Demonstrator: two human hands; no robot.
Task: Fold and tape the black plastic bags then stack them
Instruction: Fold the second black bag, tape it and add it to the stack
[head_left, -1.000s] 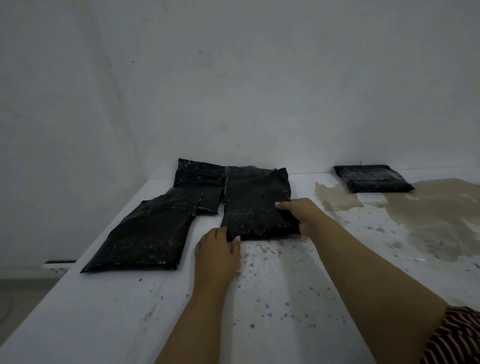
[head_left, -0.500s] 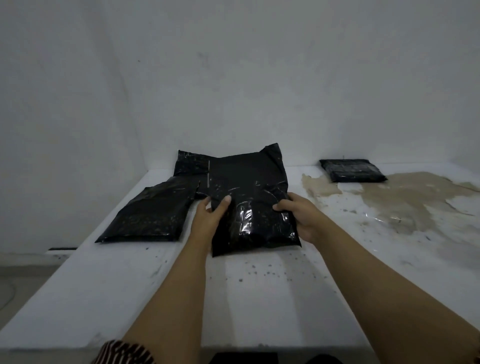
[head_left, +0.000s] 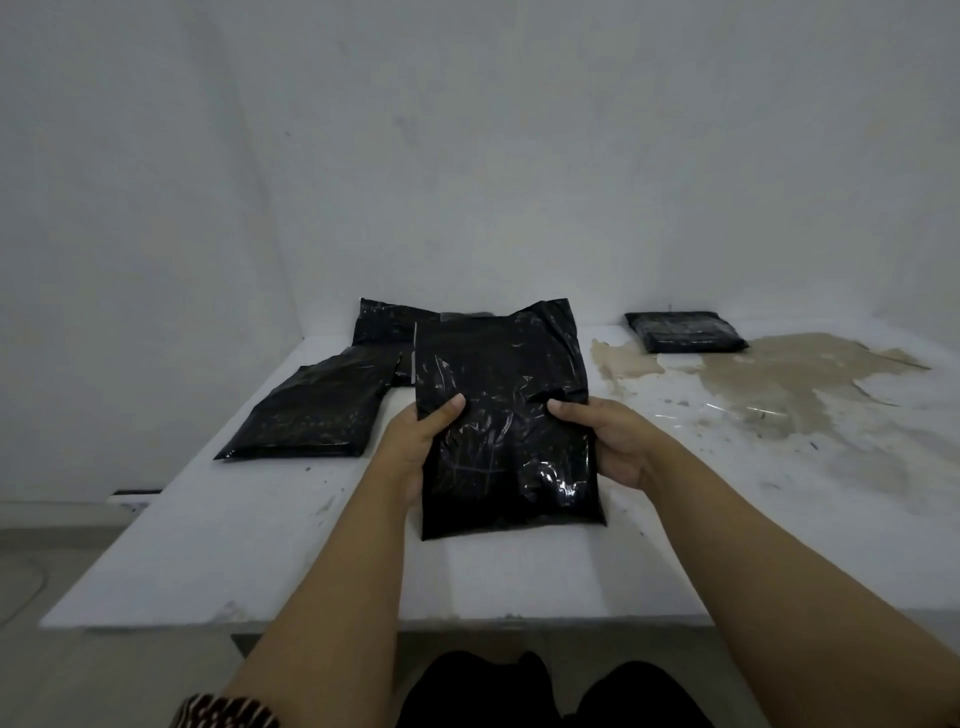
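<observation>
Both hands grip one black bag (head_left: 506, 415) by its side edges above the near part of the white table (head_left: 260, 561): left hand (head_left: 415, 447) thumb on top, right hand (head_left: 605, 441) the same. Farther left two more bags lie flat, nearer flat bag (head_left: 317, 410) and back bag (head_left: 384, 322); folded bag (head_left: 685, 332) sits far right beside a brown stain (head_left: 789, 379).

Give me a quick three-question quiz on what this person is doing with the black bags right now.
1. True or false: both hands grip the same black bag.
2. Which lies far right, beside the brown stain? A) a folded bag bundle B) a tape roll C) scissors
3. Fill in: the flat bag lies to the person's ____.

Key:
1. True: the left hand and right hand hold its sides.
2. A: the folded bundle.
3. Left, on the white table.
</observation>
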